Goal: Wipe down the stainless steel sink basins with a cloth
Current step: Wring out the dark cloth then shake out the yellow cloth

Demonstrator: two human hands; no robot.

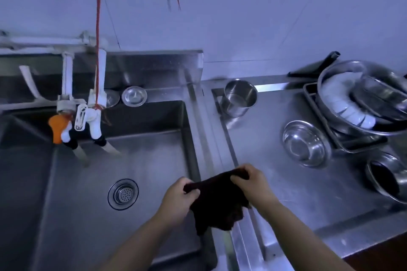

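Down at the bottom middle of the frame, both hands are holding a dark cloth (217, 199) stretched between them, up in the air over the right edge of the sink basin (123, 160). Left hand (179, 197) has its fingers curled tight on the cloth's left corner, right hand (253, 185) pinches the top right corner, and the rest of the cloth hangs down loose below them.

Sink basin fills the centre-left, with a round drain strainer (123, 193) on its floor, lower middle. Over in the left part, two white taps (88, 112) stick out over the basin, one with an orange bit on it, and a red string (98, 28) runs down to them from the top edge. A small round strainer lid (134, 95) sits on the ledge behind the basin.

Right side is a steel counter (275, 171) with a steel cup (239, 97) near the top centre, a small steel bowl (306, 146) right of middle, and a rack with a big bowl of white dishes (352, 103) at the far right.
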